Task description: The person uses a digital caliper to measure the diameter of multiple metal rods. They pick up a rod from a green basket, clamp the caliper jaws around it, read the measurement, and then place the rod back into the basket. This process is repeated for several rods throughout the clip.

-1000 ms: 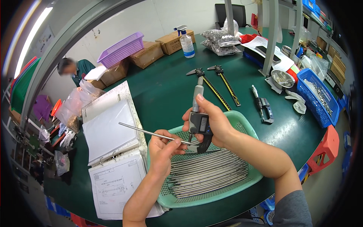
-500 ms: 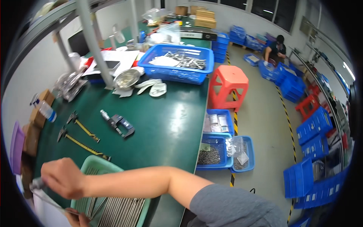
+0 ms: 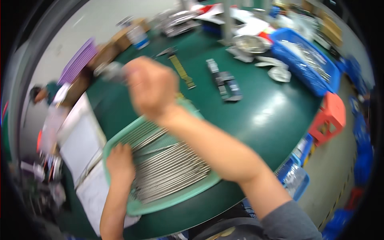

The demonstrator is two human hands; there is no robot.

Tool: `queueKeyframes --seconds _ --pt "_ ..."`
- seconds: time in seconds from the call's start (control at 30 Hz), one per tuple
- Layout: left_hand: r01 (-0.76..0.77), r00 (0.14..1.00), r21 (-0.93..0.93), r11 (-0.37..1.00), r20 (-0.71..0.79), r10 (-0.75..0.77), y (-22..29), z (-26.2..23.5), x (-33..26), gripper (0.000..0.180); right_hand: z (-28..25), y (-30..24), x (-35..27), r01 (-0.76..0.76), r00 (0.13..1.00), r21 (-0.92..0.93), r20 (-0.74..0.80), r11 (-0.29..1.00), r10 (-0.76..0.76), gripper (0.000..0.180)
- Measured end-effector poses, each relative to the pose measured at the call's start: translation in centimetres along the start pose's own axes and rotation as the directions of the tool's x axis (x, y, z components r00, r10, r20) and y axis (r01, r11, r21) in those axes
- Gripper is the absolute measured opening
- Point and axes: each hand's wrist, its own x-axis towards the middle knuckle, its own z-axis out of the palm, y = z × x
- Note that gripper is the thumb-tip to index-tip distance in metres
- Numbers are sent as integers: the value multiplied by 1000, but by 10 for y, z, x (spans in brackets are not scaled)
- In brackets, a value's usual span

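- Metal rods (image 3: 172, 172) lie in the green basket (image 3: 172, 203).
- Left hand (image 3: 121, 162) is by their ends; I can't tell if its fingers pinch one.
- Right hand (image 3: 154, 88), blurry, seems curled around a grey tool (image 3: 110, 73).

You see a smooth, bright sheen on the slim, straight silvery metal rods (image 3: 172, 172), while the oval mint-green plastic basket (image 3: 138, 209) looks duller and perforated. Your broad dark-green table (image 3: 248, 136) is smooth and glossy, catching pale glare. Your short grey cloth sleeve (image 3: 290, 220) looks matt. The flared red stool (image 3: 335, 110) is plastic; the flat white sheets (image 3: 82, 136) look like paper.
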Motion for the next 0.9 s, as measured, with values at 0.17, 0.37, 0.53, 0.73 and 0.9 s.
queueKeyframes --seconds 0.17,0.37,0.53,0.73,0.9 --pt "27 999 148 989 -49 -20 -12 18 -7 14 7 -4 -4 -110 993 37 48 993 108 31" --pt "50 987 49 998 -158 -42 -3 9 -1 15 5 -3 -9 -131 983 29 136 991 126 32" --pt "-121 974 -265 957 -216 64 1 9 -4 10 5 -4 -10 -182 970 28 169 983 174 33" --pt "-296 955 -538 790 -155 252 15 -5 -7 7 10 8 -14 -414 897 108 214 904 386 38" --pt "-270 958 -593 758 -91 270 8 -4 -6 11 8 14 -15 -442 874 61 252 895 415 43"
